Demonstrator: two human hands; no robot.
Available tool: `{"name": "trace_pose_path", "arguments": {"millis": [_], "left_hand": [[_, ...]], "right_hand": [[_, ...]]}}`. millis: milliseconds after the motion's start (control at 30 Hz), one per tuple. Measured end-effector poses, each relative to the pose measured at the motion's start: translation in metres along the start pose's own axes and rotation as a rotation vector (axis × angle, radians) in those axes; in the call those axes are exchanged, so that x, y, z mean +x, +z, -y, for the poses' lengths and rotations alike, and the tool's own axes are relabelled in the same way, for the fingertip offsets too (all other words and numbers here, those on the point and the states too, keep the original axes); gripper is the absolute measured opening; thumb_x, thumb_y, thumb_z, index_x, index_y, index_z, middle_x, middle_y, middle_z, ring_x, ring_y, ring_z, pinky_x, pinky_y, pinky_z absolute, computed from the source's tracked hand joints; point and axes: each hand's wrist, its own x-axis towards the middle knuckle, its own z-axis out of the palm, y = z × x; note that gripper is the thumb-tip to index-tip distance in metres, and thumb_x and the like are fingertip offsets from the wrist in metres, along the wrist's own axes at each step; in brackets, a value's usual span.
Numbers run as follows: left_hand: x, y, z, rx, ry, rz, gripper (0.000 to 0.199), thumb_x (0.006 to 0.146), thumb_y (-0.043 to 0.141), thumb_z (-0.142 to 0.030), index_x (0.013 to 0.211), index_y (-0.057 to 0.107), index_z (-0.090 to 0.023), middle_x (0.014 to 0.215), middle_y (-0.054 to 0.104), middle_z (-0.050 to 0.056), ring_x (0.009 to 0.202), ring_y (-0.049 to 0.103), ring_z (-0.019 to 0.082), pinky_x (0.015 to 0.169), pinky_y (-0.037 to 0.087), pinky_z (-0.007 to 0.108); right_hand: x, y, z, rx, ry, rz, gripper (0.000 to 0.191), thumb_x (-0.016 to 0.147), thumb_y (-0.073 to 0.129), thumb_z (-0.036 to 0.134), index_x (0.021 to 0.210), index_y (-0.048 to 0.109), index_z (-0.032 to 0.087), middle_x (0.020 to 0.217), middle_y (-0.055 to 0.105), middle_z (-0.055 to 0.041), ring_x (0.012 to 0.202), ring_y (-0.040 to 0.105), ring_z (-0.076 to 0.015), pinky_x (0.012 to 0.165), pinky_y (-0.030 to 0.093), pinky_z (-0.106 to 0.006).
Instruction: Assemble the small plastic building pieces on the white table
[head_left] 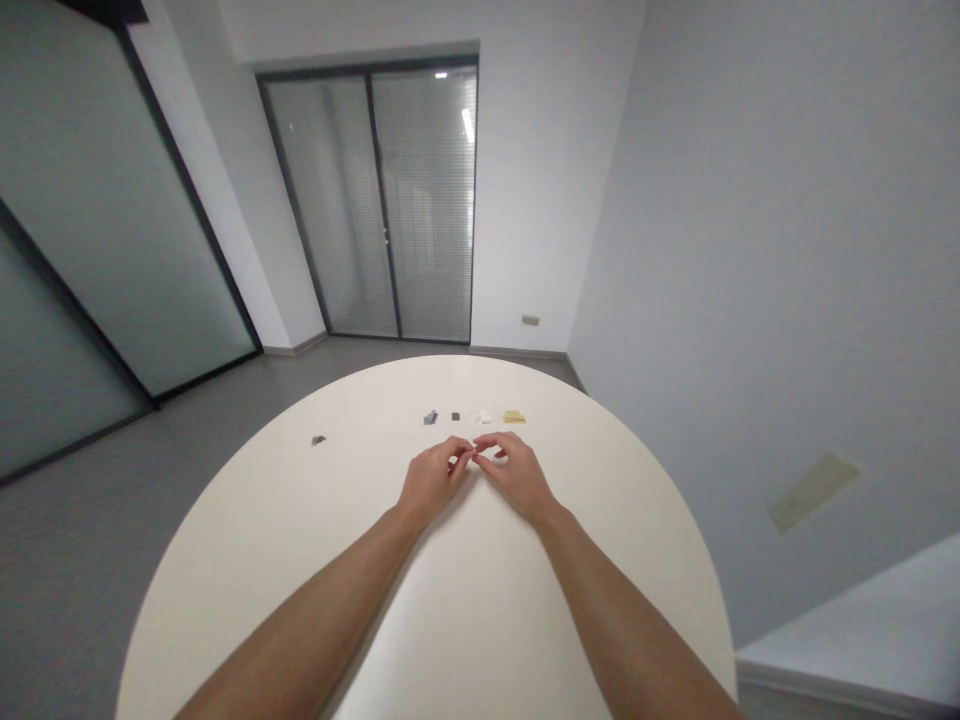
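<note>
Near the middle of a round white table (465, 640), my left hand (435, 477) and my right hand (516, 472) meet at their fingertips. Thumb and fingers of each are pinched together; whatever lies between them is too small to make out. Just beyond the hands is a row of small items: a grey-blue piece (430, 417), a small dark square (455, 416), some white pieces (482, 417) and a yellow stack (514, 417). Farther left on the table lies a small grey and black item (319, 440).
The table's curved far edge runs beyond the row of items. Behind it are a glass door (424, 200) with blinds and a white wall. A grey-white wall (735, 250) stands to the right, and frosted glass panels (112, 200) are at the left.
</note>
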Motion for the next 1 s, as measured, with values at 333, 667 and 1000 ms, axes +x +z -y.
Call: {"name": "trace_pose_path", "arguments": {"millis": [333,667,1000], "left_hand": [[0.0002,-0.0015,-0.0035,0.019,-0.035,-0.018,0.021,0.096,0.049,-0.037,0.100,0.065,-0.025,0.097,0.073,0.001,0.082,0.068,0.014,0.073,0.054,0.025],[0.0002,-0.0007,-0.0025,0.031,0.007,-0.028,0.019,0.094,0.051,-0.027,0.104,0.066,-0.025,0.102,0.072,0.001,0.090,0.067,0.015,0.075,0.054,0.025],[0.0004,-0.0018,-0.0032,0.042,0.039,-0.041,0.017,0.094,0.051,-0.024,0.099,0.067,-0.024,0.099,0.071,0.001,0.086,0.065,0.014,0.074,0.054,0.025]], "right_hand": [[0.0003,0.0012,-0.0068,-0.008,-0.016,-0.026,0.022,0.086,0.066,0.026,0.108,0.068,0.025,0.100,0.071,-0.0044,0.097,0.063,-0.0186,0.079,0.054,-0.033],[0.0009,-0.0006,-0.0043,-0.026,-0.019,-0.010,0.023,0.085,0.064,0.021,0.107,0.068,0.025,0.098,0.071,-0.0030,0.095,0.063,-0.0179,0.078,0.053,-0.032],[0.0004,0.0008,-0.0061,-0.024,-0.019,-0.019,0.020,0.085,0.064,0.022,0.105,0.068,0.025,0.100,0.071,-0.0036,0.097,0.063,-0.0176,0.078,0.053,-0.031]]}}
